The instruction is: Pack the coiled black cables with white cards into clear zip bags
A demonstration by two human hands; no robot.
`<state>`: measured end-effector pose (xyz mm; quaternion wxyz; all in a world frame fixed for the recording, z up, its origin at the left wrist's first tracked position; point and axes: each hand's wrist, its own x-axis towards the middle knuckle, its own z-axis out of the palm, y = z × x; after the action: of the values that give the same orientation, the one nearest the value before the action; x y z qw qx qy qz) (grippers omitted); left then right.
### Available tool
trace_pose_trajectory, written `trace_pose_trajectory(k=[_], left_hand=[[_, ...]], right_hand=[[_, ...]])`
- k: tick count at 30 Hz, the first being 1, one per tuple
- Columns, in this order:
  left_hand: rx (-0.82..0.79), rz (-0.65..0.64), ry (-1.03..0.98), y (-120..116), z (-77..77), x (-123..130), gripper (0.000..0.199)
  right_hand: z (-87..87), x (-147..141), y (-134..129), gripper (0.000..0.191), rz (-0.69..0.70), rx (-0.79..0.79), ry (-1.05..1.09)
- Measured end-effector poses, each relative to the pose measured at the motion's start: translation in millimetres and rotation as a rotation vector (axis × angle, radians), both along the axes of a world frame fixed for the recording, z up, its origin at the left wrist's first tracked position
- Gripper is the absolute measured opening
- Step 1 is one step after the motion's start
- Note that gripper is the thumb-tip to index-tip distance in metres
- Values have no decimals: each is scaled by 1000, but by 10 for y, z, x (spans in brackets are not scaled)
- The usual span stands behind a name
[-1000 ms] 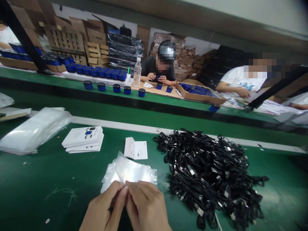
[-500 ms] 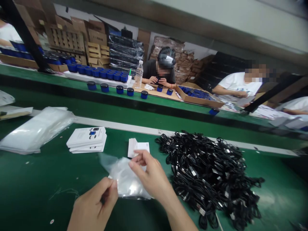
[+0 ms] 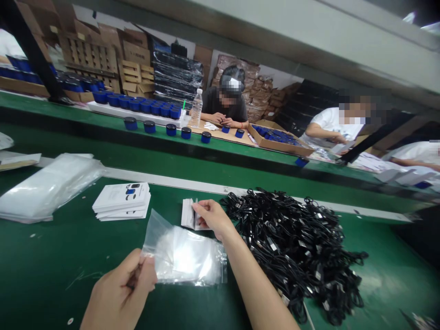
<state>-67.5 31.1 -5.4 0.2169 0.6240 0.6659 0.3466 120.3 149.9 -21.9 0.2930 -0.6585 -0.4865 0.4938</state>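
My left hand (image 3: 125, 286) pinches the left edge of a clear plastic zip bag (image 3: 192, 261), which spreads out to the right above the green table. The bag looks flat, with light glaring off its middle. Beyond it, my right hand (image 3: 211, 215) is at a stack of small white cards (image 3: 187, 213). Its thumb and fingertips grip a white card at the stack's right side, which stands slightly apart from the others; my fingers partly hide it.
Black cables (image 3: 295, 247) lie heaped at right. A pile of white leaflets (image 3: 122, 200) and a stack of clear bags (image 3: 51, 188) are at left. Several blue jar-like items (image 3: 171, 129) stand on the raised ledge (image 3: 240, 153). Co-workers (image 3: 225, 101) sit across the bench.
My right hand has left the bag and moved up to the stack of cards, gripping one. My left hand still holds the bag, which now lies more spread out.
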Motion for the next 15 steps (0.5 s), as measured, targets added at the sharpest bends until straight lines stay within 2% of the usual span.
trace_pose_trajectory(k=[3,6,9,11,13,15], left_hand=[[-148,4,-120,30,101,-1,40],[-154,113,-155,80,160,17,39],[-79,132,-135,145,155,37,36],[11,94,-95,175,141,77,34],[106,79,-42,185,132,141,31],[172,97,-5,183,129,208,30]], right_hand=[[76,80,-120,17,-23,86,-17],[229,112,-421,26,-62,275,-57],[390,52,-816,27,-4,401,-51],[447,-22,-1030,24,119,509,-48],[442,-105,-1167,20,225,624,-63],[376,-190,-1247,18,246,688,-59]])
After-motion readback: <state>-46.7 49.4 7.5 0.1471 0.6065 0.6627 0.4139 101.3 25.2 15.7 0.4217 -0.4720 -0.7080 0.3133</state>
